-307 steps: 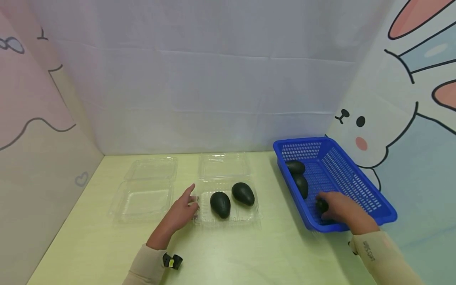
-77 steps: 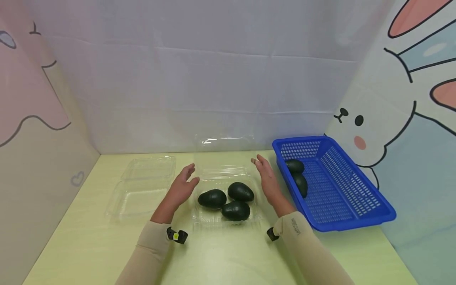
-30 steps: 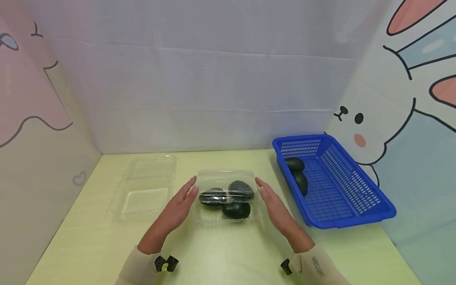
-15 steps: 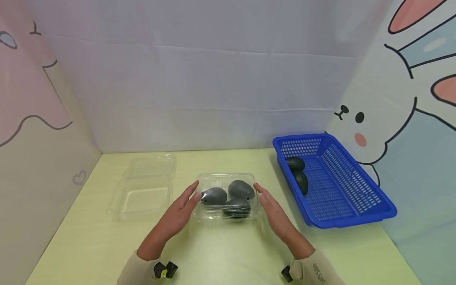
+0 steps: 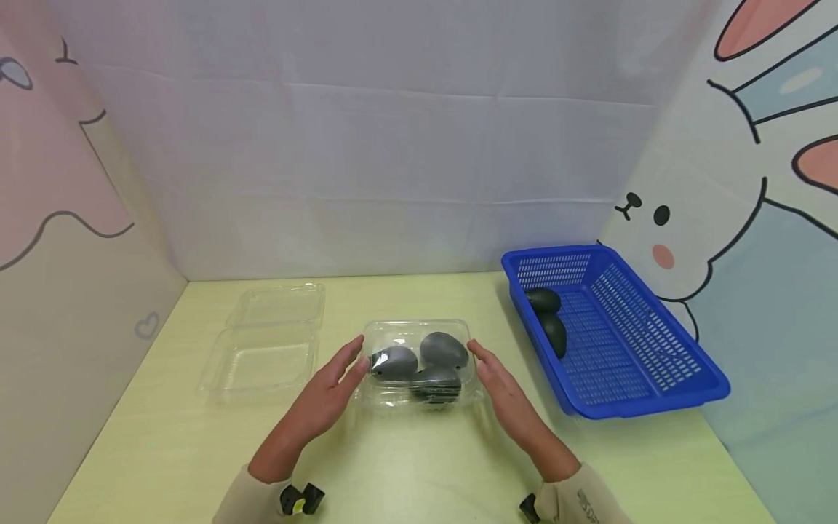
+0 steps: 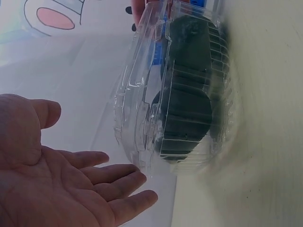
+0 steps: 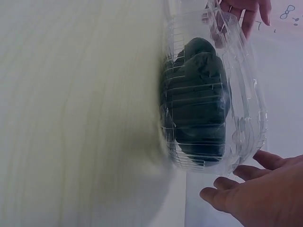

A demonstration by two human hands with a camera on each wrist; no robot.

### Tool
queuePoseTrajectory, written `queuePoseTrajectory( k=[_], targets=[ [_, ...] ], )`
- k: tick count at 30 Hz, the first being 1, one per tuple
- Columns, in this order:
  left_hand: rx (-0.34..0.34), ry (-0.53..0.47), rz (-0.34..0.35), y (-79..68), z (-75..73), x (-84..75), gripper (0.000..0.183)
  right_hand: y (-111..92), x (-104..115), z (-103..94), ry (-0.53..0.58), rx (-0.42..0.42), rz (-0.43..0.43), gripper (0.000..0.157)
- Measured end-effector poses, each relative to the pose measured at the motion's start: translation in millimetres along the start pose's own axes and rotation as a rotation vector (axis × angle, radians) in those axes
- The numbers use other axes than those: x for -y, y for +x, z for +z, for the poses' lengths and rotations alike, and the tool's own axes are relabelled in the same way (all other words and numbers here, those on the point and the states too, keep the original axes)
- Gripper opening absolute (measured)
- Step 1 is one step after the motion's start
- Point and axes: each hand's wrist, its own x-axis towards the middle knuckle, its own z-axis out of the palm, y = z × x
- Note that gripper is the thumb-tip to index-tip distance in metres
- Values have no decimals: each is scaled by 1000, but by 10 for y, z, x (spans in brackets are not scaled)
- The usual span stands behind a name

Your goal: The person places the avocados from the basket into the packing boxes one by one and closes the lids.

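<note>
A clear plastic clamshell box (image 5: 416,327) stands on the table with its lid folded down over three dark avocados (image 5: 444,351). In the left wrist view the lid and base (image 6: 142,94) meet along the rim; whether they are snapped together I cannot tell. My left hand (image 5: 325,399) is at the box's left side, fingers extended and fingertips by the rim. My right hand (image 5: 511,404) mirrors it on the right side, fingers straight. In the right wrist view its fingertips (image 7: 222,189) lie at the box's edge.
Left of the box, a second clear clamshell (image 5: 262,360) lies with its lid folded back. A blue plastic basket (image 5: 628,291) at the right holds two avocados (image 5: 553,333) along its left wall. Fabric walls (image 5: 393,182) enclose the pale table (image 5: 406,473).
One more avocado has come from the basket into the box. The raised lid has swung forward and down over the avocados. Both hands have moved to the box's sides and stayed there.
</note>
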Motion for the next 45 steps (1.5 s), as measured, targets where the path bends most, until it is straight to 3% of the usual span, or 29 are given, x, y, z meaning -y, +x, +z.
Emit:
queuePoseTrajectory(
  k=[7, 14, 18, 25, 30, 36, 41, 45],
  targets=[
    [-15, -21, 5, 37, -34, 64, 67, 20, -12, -42, 14, -19, -7, 53],
    [-39, 4, -71, 30, -36, 87, 67, 27, -15, -94, 44, -106, 25, 50],
    [-27, -4, -117, 30, 1, 126, 64, 16, -32, -121, 61, -139, 122, 49],
    [-12, -6, -187, 26, 57, 191, 59, -4, -77, -153, 193, -131, 318, 51],
    [1, -37, -237, 17, 70, 219, 55, -23, -117, -185, 200, -64, 378, 54],
    [46, -63, -258, -2, 50, 226, 54, -29, -145, -221, 188, 83, 368, 61],
    [153, -179, -225, 8, 29, 231, 52, -33, -163, -233, 237, 167, 366, 62],
    [186, -240, -189, 21, 14, 231, 52, -30, -170, -228, 257, 181, 366, 60]
  ],
)
